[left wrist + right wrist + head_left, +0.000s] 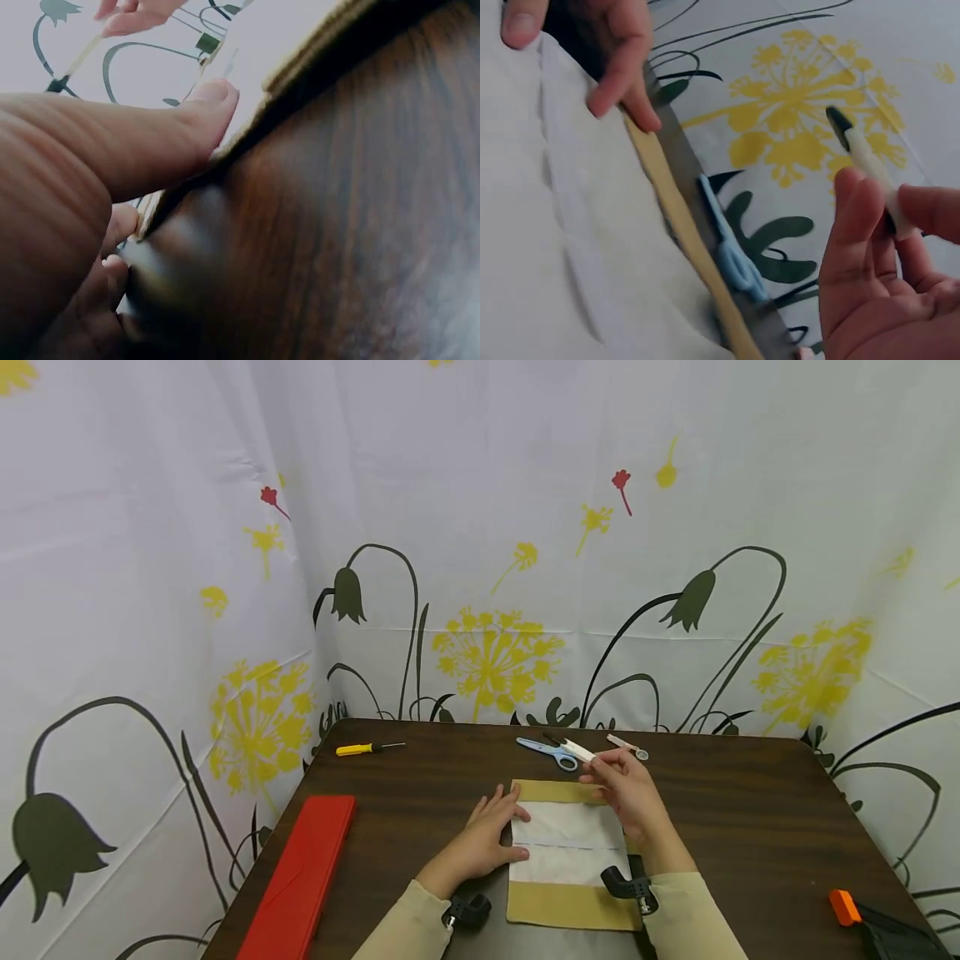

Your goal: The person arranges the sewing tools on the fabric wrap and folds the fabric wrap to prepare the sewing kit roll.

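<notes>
A piece of mustard cloth (573, 906) with white panels (570, 865) on top lies flat on the table. My left hand (483, 839) rests along its left edge, fingers spread and thumb on the white panel. Over the cloth's far right corner, my right hand (626, 789) pinches a slim white pen-like tool (875, 169) between thumb and fingers. Its dark tip (838, 120) points up and away; the tool's exact kind cannot be told. Just beyond the cloth are light blue scissors (551, 753), partly behind that tool in the head view.
A small white item with a round end (628, 747) lies beyond my right hand. A yellow-handled screwdriver (363, 749) is at the back left, a long red box (300, 877) at the left. An orange-and-black object (847, 910) stands at the right edge. Patterned curtains (480, 527) surround the table.
</notes>
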Tool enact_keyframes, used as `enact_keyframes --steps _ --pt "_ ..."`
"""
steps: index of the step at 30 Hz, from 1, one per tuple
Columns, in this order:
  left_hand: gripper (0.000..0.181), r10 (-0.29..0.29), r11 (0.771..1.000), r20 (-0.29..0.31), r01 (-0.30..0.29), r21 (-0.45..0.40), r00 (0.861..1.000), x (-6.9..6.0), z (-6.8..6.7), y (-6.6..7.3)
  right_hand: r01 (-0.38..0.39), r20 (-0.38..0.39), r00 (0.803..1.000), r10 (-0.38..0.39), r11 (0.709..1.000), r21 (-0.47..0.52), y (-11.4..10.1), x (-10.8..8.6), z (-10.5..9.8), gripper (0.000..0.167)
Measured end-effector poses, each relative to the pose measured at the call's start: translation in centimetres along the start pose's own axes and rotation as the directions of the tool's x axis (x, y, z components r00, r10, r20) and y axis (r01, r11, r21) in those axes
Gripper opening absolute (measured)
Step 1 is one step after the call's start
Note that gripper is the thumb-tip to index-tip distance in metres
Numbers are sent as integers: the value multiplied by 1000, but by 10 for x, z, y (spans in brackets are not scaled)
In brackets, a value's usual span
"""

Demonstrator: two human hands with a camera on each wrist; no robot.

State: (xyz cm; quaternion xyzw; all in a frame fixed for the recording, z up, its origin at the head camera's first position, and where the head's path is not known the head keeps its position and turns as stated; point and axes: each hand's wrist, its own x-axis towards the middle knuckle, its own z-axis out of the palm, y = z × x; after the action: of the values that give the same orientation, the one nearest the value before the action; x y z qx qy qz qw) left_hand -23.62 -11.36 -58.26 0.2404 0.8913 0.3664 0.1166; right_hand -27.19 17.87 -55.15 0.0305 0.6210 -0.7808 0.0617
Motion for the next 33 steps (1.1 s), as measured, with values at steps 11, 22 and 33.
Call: enact_keyframes --steps 11,22,33 --pt "43 41 999 -16 -41 19 999 -2 -3 -1 -28 112 994 -9 946 323 41 -5 29 8" --pt "29 50 999 -12 -50 0 999 1 -3 -3 -47 58 998 29 943 329 52 0 23 31" --pt "16 72 996 -4 -72 52 997 3 -2 -6 -2 155 987 -33 975 223 56 3 19 34"
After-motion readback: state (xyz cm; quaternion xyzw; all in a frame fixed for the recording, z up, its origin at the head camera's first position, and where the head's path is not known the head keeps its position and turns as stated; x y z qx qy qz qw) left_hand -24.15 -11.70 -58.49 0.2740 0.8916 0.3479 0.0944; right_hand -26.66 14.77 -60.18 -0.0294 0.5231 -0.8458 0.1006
